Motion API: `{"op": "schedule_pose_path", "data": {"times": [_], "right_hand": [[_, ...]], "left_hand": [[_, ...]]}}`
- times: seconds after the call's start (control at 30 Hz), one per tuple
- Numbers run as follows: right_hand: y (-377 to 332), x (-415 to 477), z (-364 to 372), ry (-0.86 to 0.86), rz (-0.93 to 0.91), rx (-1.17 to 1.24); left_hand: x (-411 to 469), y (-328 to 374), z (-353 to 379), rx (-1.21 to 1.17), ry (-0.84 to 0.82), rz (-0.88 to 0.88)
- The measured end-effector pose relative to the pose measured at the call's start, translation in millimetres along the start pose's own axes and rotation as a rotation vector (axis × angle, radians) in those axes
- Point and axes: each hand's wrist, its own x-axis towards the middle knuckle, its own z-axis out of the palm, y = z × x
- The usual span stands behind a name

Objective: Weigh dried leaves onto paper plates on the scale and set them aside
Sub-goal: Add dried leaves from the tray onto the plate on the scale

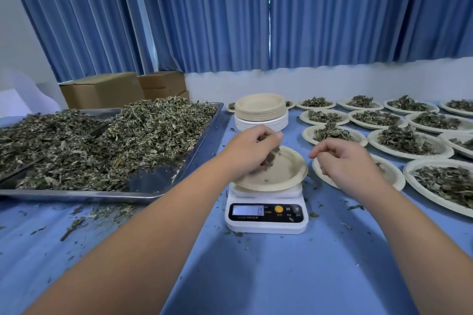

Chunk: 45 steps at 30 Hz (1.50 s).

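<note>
A white digital scale (266, 215) stands in the middle of the blue table with a beige paper plate (284, 171) on top; only a few crumbs lie on the plate. My left hand (252, 153) hovers over the plate's left side and holds a clump of dried leaves (271, 157) in curled fingers. My right hand (345, 161) hangs just right of the scale with loosely curled fingers, over a paper plate (391, 174) whose contents it mostly hides. A big heap of dried leaves (107, 140) fills a metal tray (143, 186) at the left.
A stack of unused paper plates (261, 110) stands behind the scale. Several plates with leaf portions (404, 140) cover the table's right side. Cardboard boxes (102, 89) sit behind the tray. Leaf scraps (102, 212) litter the cloth. Blue curtains hang behind.
</note>
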Motion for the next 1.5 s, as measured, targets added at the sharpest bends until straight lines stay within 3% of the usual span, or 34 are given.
{"op": "schedule_pose_path", "data": {"times": [0.13,0.23,0.33,0.43,0.57,0.67,0.73,0.8,1.07,1.23,1.37,1.5], "right_hand": [[1,0,1,-0.026,-0.008,-0.023],[1,0,1,-0.019,-0.012,-0.033],[0,-1,1,-0.016,-0.009,-0.035],[-2,-3,3,-0.021,-0.008,-0.044],[-5,-6,8,-0.005,-0.015,-0.073],[-6,-8,11,-0.004,-0.015,-0.075],[-7,-9,11,-0.008,-0.013,-0.09],[-7,-9,12,-0.015,-0.013,-0.102],[-8,-10,11,-0.013,-0.015,-0.12],[-9,-10,10,-0.014,-0.017,-0.107],[-10,-10,10,-0.008,-0.024,-0.115],[-9,-10,8,-0.011,-0.024,-0.115]], "left_hand": [[-9,0,-6,0.014,-0.054,0.004],[-11,-10,-29,0.022,0.022,0.006],[-17,-30,-62,0.26,0.154,0.021],[-32,-60,-95,0.531,0.182,-0.037],[-57,-94,-124,0.802,0.2,-0.281],[-66,-101,-137,1.027,0.212,-0.614],[-66,-100,-142,1.078,0.175,-0.84],[-65,-102,-146,1.047,0.147,-0.925],[-61,-102,-147,0.789,-0.017,-0.622],[-59,-98,-141,0.847,-0.029,-0.575],[-56,-97,-138,0.859,-0.136,-0.6],[-53,-97,-137,0.845,-0.099,-0.564]]}}
